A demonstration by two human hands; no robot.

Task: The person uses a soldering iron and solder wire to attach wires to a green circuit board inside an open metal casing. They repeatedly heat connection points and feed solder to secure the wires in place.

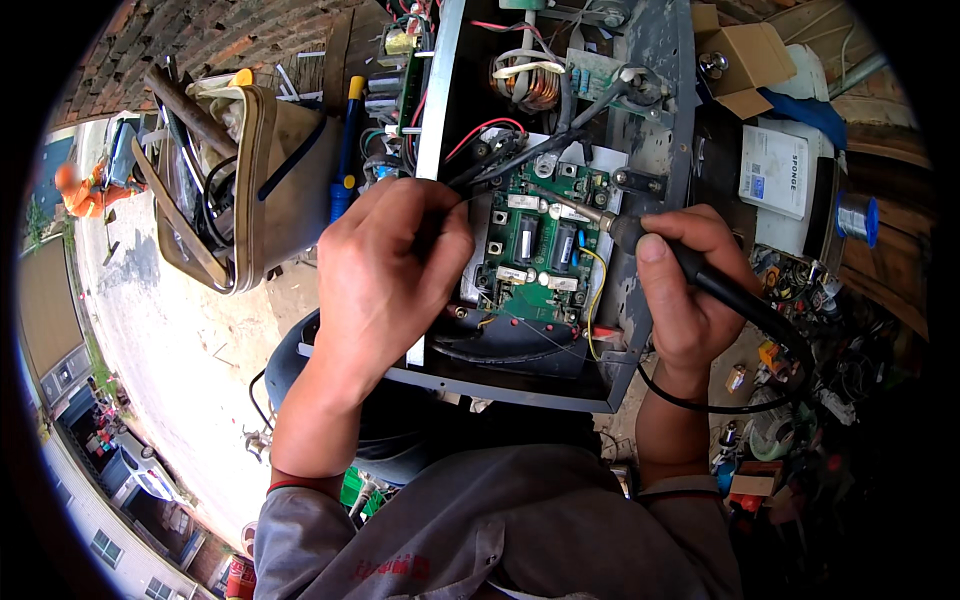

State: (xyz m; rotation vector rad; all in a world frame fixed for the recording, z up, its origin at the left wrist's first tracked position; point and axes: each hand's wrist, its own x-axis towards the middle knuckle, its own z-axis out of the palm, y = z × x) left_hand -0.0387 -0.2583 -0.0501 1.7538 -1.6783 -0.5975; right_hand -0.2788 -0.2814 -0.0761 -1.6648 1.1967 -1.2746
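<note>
My right hand (690, 290) grips a soldering iron (690, 262) by its dark handle, its cable curving down past my wrist. The iron's metal tip reaches over the upper part of a green circuit board (540, 300); whether it touches is too fine to tell. My left hand (385, 265) is closed at the board's left side, and a thin wire (483, 198), probably solder, runs from its pinched fingers toward the tip. White blocks, black parts and a yellow wire (601, 285) show on the board. It sits inside an opened grey metal case (683, 90).
A silver rail (440, 90) crosses the case near my left hand. Left of it stand a tool-filled bucket (262, 200) and a blue-yellow tube (345, 150). At right are a white box (775, 170), a solder spool (857, 220) and a cardboard box (750, 65). A person in orange (85, 190) is far left.
</note>
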